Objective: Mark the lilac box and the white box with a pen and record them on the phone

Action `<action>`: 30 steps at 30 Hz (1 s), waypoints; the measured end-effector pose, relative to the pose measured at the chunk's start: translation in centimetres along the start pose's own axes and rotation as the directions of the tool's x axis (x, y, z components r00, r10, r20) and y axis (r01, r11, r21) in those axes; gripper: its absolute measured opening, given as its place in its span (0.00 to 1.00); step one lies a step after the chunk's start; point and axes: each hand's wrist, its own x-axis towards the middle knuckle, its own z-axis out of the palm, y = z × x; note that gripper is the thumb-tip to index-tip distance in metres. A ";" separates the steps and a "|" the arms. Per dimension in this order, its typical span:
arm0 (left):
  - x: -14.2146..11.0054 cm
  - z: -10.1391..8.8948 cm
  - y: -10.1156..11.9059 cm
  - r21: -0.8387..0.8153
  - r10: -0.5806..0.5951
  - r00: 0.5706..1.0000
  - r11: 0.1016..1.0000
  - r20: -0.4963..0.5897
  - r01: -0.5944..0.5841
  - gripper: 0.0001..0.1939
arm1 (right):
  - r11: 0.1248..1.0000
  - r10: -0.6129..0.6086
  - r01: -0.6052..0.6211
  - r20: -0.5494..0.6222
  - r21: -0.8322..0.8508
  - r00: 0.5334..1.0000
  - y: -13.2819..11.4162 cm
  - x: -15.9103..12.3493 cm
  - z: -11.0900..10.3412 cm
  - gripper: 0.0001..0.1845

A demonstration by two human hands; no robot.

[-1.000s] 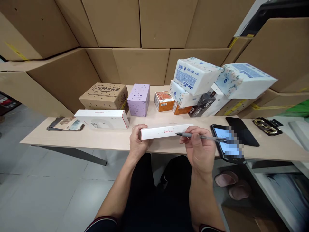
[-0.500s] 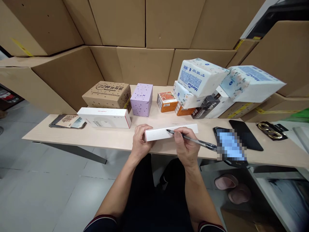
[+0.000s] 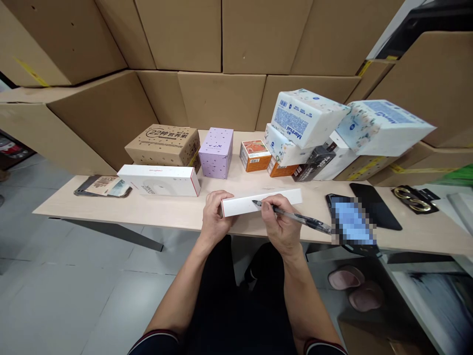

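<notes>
- A pale wooden table (image 3: 111, 209) stood against stacked cardboard cartons (image 3: 221, 34); grey floor tiles lay below.
- Far left of the grip lay a flat packet (image 3: 102, 186), then a white box (image 3: 159, 180) and a brown box (image 3: 162, 145) with printed characters beginning "22".
- The left hand (image 3: 214, 217) clasped the left end of a long white box (image 3: 260, 202) at the table's near edge.
- The right hand (image 3: 281, 227) pinched a pen (image 3: 295, 218), tip on that box.
- Beyond the grip stood a purple box (image 3: 216, 153); to its right, tissue packs (image 3: 306, 118) read "Manhua".
- Right of the grip lay a phone (image 3: 351, 224).
</notes>
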 end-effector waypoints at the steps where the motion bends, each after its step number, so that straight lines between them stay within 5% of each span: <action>1: 0.0 0.0 0.0 0.000 -0.001 1.000 1.000 -0.002 0.001 0.14 | 1.000 0.000 0.000 -0.004 0.004 1.000 0.0 0.0 0.0 0.03; 17: 0.0 0.1 0.0 -0.001 -0.017 1.000 1.000 -0.023 0.017 0.14 | 0.983 0.105 -0.092 -0.073 0.159 0.992 -0.2 0.3 0.0 0.04; 23: -0.1 0.1 -0.4 -0.045 -0.113 0.993 0.993 -0.019 0.112 0.18 | 0.886 0.407 -0.273 -0.344 0.375 0.846 0.9 0.1 -3.1 0.14; 26: -0.2 0.2 -0.7 -0.117 -0.208 0.978 0.972 -0.020 0.204 0.21 | 0.830 0.556 -0.514 -0.234 0.217 0.798 3.1 -0.4 -6.2 0.19; 30: -0.3 0.5 -0.7 -0.236 -0.334 0.942 0.918 -0.035 0.317 0.25 | 0.682 0.678 -0.635 -0.014 -0.361 0.735 5.7 -0.9 -8.9 0.27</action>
